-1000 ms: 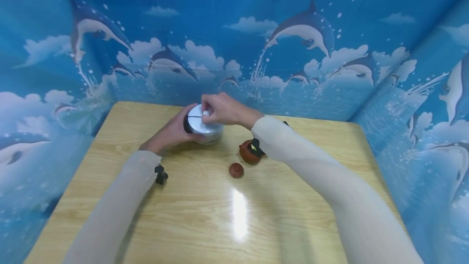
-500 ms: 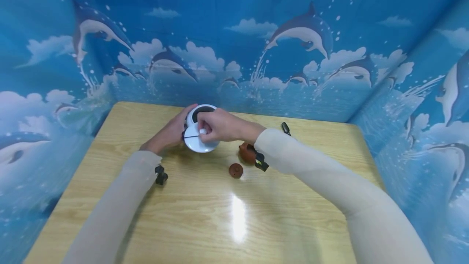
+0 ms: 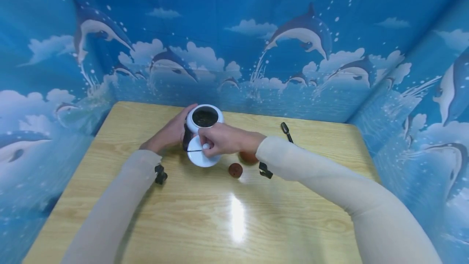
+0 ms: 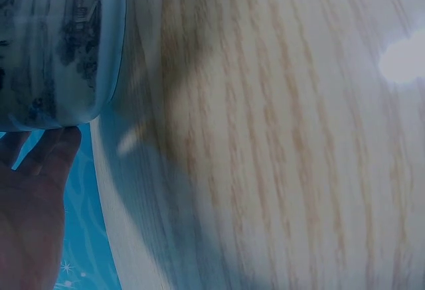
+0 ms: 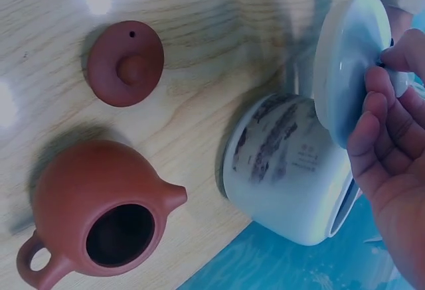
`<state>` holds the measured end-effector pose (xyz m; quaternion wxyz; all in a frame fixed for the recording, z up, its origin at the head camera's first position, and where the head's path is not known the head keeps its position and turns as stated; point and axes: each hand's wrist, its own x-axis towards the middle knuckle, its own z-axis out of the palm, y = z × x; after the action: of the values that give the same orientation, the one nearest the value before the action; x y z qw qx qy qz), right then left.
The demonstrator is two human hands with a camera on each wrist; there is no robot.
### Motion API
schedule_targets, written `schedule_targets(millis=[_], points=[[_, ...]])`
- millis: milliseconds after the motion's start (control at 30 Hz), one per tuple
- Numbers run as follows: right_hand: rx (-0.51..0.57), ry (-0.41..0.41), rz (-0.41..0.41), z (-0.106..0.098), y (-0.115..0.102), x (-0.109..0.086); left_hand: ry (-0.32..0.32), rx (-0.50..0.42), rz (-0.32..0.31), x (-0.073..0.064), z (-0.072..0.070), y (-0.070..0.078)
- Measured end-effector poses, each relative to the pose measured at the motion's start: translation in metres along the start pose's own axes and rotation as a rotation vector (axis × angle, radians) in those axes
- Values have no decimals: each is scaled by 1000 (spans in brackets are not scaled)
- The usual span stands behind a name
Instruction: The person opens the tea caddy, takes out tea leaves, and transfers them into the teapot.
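A white ceramic jar [image 3: 220,116] stands uncovered near the table's back edge, dark loose contents visible through its mouth. My left hand [image 3: 171,133] holds its left side; in the left wrist view, that hand's fingertips [image 4: 65,145] touch the patterned jar wall [image 4: 53,51]. With my right hand [image 3: 228,138] I pinch the knob of the white jar lid [image 3: 199,159], in front of the jar's mouth. The right wrist view has the lid [image 5: 348,64] tilted on edge beside the jar [image 5: 285,164]. The thumb of my left hand is hidden.
A reddish-brown clay teapot [image 5: 99,170], open at the top, stands right of the jar, partly under my right wrist in the head view. Its small lid [image 3: 235,170] lies nearby on the wooden table [image 3: 176,215]. A black spoon-like utensil [image 3: 285,127] lies farther right.
My right hand has lifted the white lid off the jar and brought it toward me, uncovering the mouth. The left hand has stayed at the jar's side.
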<state>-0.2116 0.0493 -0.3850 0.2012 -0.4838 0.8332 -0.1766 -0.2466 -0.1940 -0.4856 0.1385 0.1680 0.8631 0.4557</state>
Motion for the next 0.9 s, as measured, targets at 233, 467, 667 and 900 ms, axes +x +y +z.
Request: schedule_targets(millis=[233, 467, 667, 900], points=[[12, -68, -30, 13, -3, 2, 13, -13, 6, 4, 1, -2], [-86, -24, -85, 30, 0, 3, 26, 1, 4, 3, 4, -2], [-56, -44, -43, 41, 4, 3, 30, 35, 32, 2, 5, 0], [-62, -72, -15, 52, 10, 5, 27, -1, 46, -2, 5, 1]])
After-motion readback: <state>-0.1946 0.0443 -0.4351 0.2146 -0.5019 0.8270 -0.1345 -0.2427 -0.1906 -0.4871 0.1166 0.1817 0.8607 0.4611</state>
